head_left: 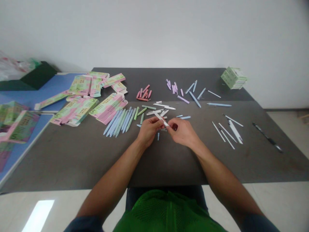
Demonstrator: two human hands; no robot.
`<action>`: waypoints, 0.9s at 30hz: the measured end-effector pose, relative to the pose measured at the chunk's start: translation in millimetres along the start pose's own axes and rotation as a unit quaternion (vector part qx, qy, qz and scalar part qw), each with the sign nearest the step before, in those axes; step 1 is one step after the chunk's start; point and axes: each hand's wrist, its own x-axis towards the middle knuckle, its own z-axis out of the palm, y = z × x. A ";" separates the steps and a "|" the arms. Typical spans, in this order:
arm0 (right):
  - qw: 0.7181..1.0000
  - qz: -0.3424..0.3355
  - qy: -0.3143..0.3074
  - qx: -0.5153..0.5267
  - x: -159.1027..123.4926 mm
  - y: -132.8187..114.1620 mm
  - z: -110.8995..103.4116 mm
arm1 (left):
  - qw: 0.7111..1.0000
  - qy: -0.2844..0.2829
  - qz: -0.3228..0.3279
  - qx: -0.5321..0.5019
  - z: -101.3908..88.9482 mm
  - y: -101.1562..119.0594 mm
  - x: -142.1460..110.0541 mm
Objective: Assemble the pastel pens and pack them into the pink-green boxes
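Between both hands is a white pen barrel (161, 118), tilted down to the right. My left hand (150, 129) pinches its middle, and the fingers of my right hand (180, 130) close on its lower end. Just beyond lie several white pen parts (164, 106) and green pen parts (142, 111). Left of my left hand, blue and green pens (120, 121) rest in a row. A small blue piece (158, 136) lies on the table between my wrists. Several white refills (226, 138) are spread out to the right.
Pink and green pen boxes (80, 84) cover the table's left side. Red pen parts (144, 93), purple parts (174, 87) and blue barrels (195, 99) lie farther back. A green-white box (233, 78) stands at the back right, a black pen (267, 138) near the right edge.
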 end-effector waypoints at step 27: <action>0.982 0.038 -0.057 0.174 3.1 4.1 4.7 | 0.999 -0.028 0.036 0.022 0.2 0.0 -0.9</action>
